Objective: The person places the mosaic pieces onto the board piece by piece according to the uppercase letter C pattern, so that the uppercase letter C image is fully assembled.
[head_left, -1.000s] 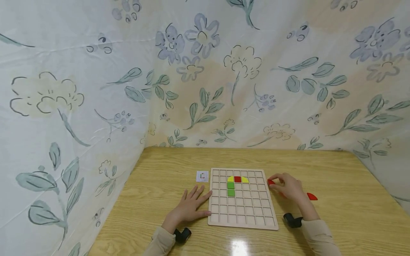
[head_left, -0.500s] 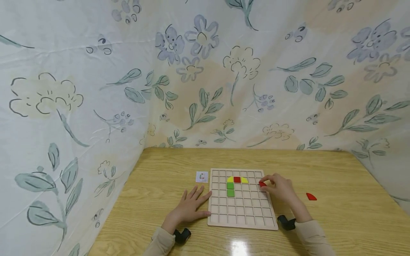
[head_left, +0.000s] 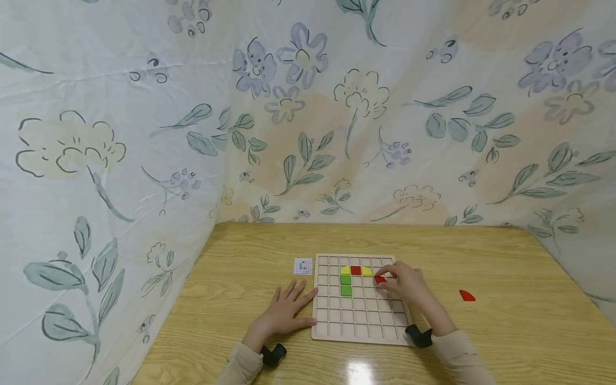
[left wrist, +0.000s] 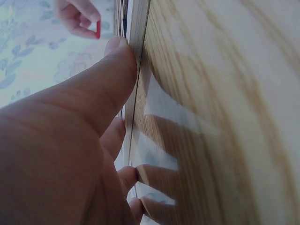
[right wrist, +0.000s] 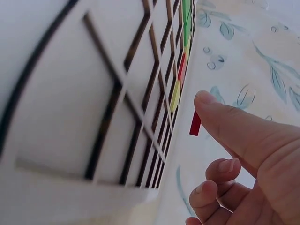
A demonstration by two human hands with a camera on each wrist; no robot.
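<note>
My right hand [head_left: 406, 280] pinches a thin red tile [head_left: 379, 279] between thumb and fingers, above the right part of the wooden grid board [head_left: 361, 325]. In the right wrist view the red tile [right wrist: 195, 123] sticks out past the thumb, held off the board. Set in the board are a red square [head_left: 355, 270] between two yellow quarter-round tiles [head_left: 367, 271], and two green squares [head_left: 346, 284] in a column below the left yellow one. My left hand [head_left: 285, 312] lies spread on the table, thumb and a fingertip at the board's left edge [left wrist: 134, 70].
A small card [head_left: 302, 266] with a printed grid pattern lies left of the board's upper corner. One red quarter-round tile [head_left: 467, 295] rests on the wooden table [head_left: 520, 331] to the right. Floral cloth [head_left: 308, 176] hangs behind and at the sides.
My right hand has carried the red tile leftward from beside the board's right edge to over the grid, near the right yellow tile. The left hand stays in place.
</note>
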